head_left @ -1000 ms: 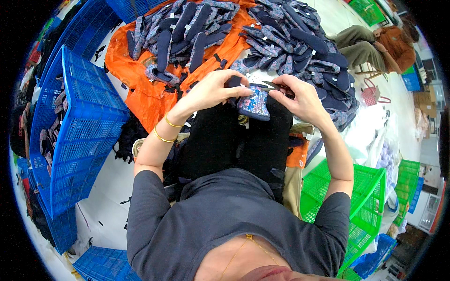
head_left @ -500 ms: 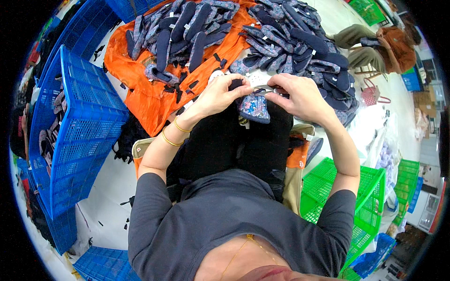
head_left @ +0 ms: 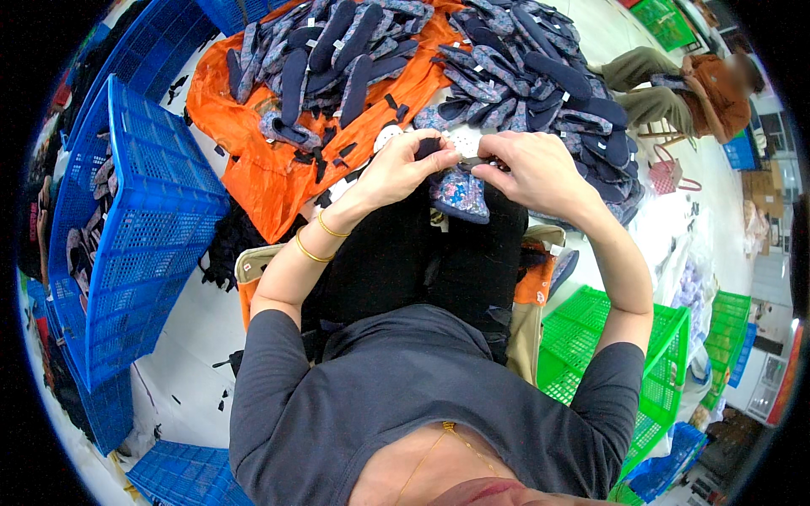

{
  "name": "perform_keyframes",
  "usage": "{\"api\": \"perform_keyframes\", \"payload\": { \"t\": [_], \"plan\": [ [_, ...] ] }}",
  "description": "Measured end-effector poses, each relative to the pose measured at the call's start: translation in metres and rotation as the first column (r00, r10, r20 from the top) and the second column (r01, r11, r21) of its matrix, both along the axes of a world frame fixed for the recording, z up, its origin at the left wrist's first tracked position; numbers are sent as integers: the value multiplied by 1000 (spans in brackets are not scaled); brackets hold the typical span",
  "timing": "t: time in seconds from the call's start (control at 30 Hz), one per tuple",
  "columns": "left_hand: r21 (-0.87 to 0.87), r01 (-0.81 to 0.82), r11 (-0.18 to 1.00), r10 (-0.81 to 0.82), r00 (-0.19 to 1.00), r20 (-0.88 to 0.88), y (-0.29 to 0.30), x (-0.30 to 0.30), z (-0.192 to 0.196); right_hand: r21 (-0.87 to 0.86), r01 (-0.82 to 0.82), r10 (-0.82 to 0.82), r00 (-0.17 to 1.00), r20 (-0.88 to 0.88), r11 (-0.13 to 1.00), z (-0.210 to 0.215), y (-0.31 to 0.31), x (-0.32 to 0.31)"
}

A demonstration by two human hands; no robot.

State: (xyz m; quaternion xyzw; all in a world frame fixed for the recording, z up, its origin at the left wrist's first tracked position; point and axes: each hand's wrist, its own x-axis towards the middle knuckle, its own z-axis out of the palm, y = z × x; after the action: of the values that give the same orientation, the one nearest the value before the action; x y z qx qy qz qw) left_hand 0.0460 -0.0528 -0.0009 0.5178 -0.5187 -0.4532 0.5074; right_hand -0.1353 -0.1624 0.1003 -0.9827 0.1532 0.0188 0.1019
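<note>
Above my lap, my left hand is closed on a navy slipper with a blue floral pattern. The slipper's patterned end hangs down below my fingers, and its upper part is hidden by my hands. My right hand is pinched close beside it, at the slipper's upper edge. Between its thumb and fingers shows a small piece of dark metal, which looks like snips, mostly covered by the fingers. Both hands work nearly fingertip to fingertip.
Ahead lie heaps of similar slippers, partly on an orange sheet with dark scraps. Blue crates stand at my left, a green crate at my right. A person sits at the far right, near a pink bag.
My hands stay at the slipper, their fingertips slightly shifted. The metal blade seen between them earlier now shows less. The seated person has leaned a little to the right.
</note>
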Motion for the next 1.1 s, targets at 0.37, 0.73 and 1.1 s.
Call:
{"api": "perform_keyframes", "payload": {
  "t": [0.37, 0.73, 1.1],
  "plan": [
    [142, 29, 989, -56, 981, 187, 3, 10, 18, 54, 99, -99, 995, -16, 994, 10, -8, -2],
    [89, 291, 953, -286, 755, 591, -26, 21, 28, 940, 223, -302, 943, -141, 258, -54, -23, -7],
    [-165, -71, 984, 103, 975, 196, -7, -3, 12, 996, 68, -423, 902, -87, -60, -67, -17, -23]
  ]
}}
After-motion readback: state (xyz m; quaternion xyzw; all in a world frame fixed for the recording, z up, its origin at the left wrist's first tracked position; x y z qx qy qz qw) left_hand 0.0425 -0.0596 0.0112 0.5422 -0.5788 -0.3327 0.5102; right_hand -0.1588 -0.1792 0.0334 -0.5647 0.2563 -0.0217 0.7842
